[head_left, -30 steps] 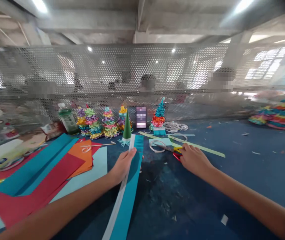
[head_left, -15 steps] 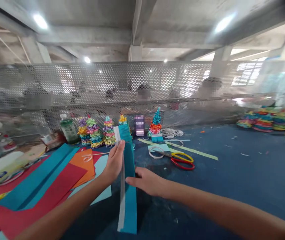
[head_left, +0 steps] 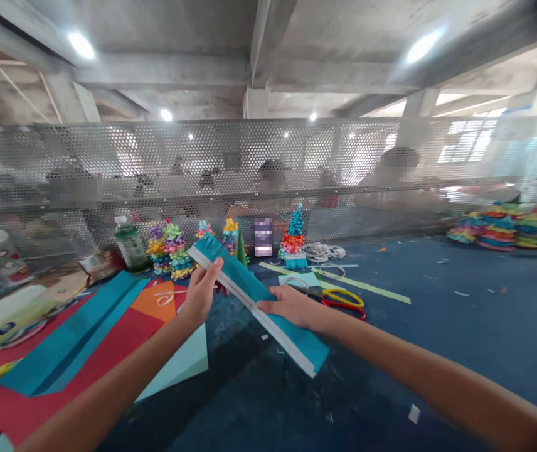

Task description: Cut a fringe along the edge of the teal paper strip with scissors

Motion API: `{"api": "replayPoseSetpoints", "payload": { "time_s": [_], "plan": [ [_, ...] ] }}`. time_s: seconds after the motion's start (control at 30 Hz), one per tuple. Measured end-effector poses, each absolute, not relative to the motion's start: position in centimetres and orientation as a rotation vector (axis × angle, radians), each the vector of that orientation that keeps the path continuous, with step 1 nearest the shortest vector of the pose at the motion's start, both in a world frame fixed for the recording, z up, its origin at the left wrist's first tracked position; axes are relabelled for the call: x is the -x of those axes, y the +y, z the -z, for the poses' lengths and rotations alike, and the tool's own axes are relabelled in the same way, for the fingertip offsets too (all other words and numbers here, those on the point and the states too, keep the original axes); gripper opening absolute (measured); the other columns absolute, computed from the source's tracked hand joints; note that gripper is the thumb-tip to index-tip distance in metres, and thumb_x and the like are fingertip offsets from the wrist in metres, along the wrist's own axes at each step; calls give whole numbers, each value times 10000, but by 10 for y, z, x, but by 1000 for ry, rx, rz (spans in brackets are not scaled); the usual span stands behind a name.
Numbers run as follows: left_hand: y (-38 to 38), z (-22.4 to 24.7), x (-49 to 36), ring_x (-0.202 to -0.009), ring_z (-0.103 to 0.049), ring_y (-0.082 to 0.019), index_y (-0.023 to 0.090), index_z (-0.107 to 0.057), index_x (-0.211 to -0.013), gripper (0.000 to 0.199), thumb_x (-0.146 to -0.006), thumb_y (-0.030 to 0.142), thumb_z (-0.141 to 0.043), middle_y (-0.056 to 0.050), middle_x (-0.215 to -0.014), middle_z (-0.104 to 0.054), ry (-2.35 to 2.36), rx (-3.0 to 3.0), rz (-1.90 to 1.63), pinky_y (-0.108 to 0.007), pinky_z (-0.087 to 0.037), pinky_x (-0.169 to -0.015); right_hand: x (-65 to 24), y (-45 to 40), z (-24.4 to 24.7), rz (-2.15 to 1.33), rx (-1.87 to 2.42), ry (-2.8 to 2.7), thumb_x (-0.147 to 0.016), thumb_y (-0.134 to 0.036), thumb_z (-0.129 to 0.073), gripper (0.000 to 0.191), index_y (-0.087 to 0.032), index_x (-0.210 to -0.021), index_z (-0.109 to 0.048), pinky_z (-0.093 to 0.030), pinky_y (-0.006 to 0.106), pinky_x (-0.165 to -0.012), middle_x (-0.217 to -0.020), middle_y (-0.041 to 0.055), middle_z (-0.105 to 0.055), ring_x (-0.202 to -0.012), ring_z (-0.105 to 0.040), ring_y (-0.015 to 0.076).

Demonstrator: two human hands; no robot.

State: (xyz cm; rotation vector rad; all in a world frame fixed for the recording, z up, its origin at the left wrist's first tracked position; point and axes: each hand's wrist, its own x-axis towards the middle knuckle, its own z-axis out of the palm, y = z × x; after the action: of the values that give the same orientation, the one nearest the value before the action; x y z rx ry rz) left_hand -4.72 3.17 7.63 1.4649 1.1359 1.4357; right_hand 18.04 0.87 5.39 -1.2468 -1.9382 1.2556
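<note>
A long blue paper strip (head_left: 244, 284) with a white band along one edge slants across in front of me, above the dark table. Its upper left end is pinched by my left hand (head_left: 202, 292), thumb on top. Around its middle, my right hand (head_left: 294, 306) grips the strip with the thumb over the white-edged face and the other fingers behind, partly hidden. Scissors (head_left: 344, 298) with yellow and red handles lie just beyond my right hand. To the left, blue paper (head_left: 80, 326) rests on red paper (head_left: 122, 344), beside orange and pale blue sheets.
Several colourful paper cone trees (head_left: 172, 251) stand at the back beside a green bottle (head_left: 130, 245). A blue-and-orange tree (head_left: 294, 232), white cord (head_left: 322, 251) and pale green strips (head_left: 367, 287) are farther right. A perforated metal screen (head_left: 231, 150) closes the table's back; people are behind it.
The blue strip has turned from nearly upright to a slant, its lower end swinging right and up. My left hand moved slightly left; my right hand moved right and up with the strip.
</note>
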Motion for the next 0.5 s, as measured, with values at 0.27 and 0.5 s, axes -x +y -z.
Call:
{"api": "replayPoseSetpoints", "payload": {
  "time_s": [0.27,0.5],
  "plan": [
    [26,-60,35,-698,-682,-156,161,-714,-1049,292,-1058,448,-660,-13,-913,-727,1080,-1620,-1050,-313,-605,-657,-227,-21,-37,-1415,1382,-2108,-1054,-417,-706,292,-171,-1212,-718,-644,404,-782,-1146,56,-753,-912,-750,227],
    [2,-44,9,-499,-598,-155,196,-681,-609,532,-918,622,-753,0,-555,-662,958,-1634,-724,-268,-482,-512,-248,-30,-34,-1506,1334,-1983,-1077,-425,-673,276,-171,-1179,-708,-621,328,-662,-1018,30,-747,-744,-715,164]
  ]
}}
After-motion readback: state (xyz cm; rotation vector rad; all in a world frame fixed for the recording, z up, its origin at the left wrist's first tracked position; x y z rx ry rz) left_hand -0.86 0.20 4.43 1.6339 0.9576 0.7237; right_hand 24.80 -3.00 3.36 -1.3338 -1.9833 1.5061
